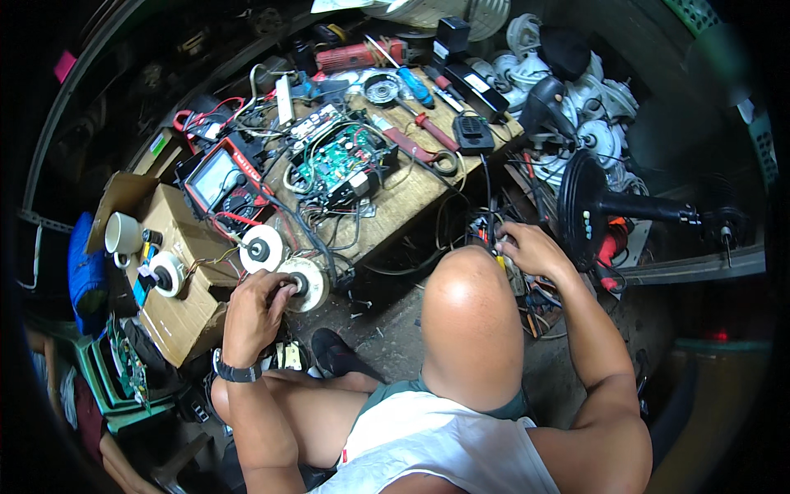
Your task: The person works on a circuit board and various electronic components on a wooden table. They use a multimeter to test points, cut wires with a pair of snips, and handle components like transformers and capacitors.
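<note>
My left hand (257, 313) is closed on the dark hub of a round, cream-white motor part (309, 288) at the near left corner of the bench. A similar white disc with a dark centre (263, 249) lies just beyond it. Past my raised knee, my right hand (531, 249) reaches among a cluster of hand tools (487, 224). Its fingers are curled together near a yellow handle end (500, 261); what they hold is too small to make out. A red multimeter (222, 188) and an open green circuit board (341, 156) with wires sit beyond my left hand.
On the wooden bench (411, 198) lie a blue-handled screwdriver (415, 86) and a red-handled tool (436, 132). A cardboard box (185, 272) with a white cup (123, 235) stands left. A black stand base (580, 210) and piled grey motors (597, 107) crowd the right.
</note>
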Tool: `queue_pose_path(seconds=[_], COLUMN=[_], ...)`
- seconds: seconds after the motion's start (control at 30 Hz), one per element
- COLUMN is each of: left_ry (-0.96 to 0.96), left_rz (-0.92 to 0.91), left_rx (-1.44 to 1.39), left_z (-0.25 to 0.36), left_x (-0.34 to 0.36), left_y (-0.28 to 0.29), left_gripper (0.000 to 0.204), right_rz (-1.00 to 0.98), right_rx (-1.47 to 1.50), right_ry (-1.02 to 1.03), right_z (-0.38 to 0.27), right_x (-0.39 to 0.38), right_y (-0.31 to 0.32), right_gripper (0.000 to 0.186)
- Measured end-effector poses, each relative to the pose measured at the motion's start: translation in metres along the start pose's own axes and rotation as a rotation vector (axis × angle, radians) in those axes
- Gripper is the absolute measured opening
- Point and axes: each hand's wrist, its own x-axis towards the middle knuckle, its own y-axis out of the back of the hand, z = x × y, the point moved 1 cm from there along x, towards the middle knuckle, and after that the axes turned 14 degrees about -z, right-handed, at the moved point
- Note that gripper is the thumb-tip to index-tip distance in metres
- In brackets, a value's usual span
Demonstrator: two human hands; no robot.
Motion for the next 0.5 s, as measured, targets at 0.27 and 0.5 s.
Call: queue_pose_path(seconds=[0.27, 0.5], left_ry=[-0.048, -0.045], left_rz=[-0.009, -0.019], left_rx=[0.025, 0.035], left_z=[-0.002, -0.002], left_x=[0.006, 0.004], left_y=[-0.005, -0.001], left_gripper=[0.017, 0.019], right_rz=[0.067, -0.256], right_rx=[0.225, -0.011], right_ry=[0.443, 0.6], right_z=[-0.064, -0.153], right_x=[0.029, 0.105], right_y=[0.008, 0.01], right_gripper=[0.044, 0.056])
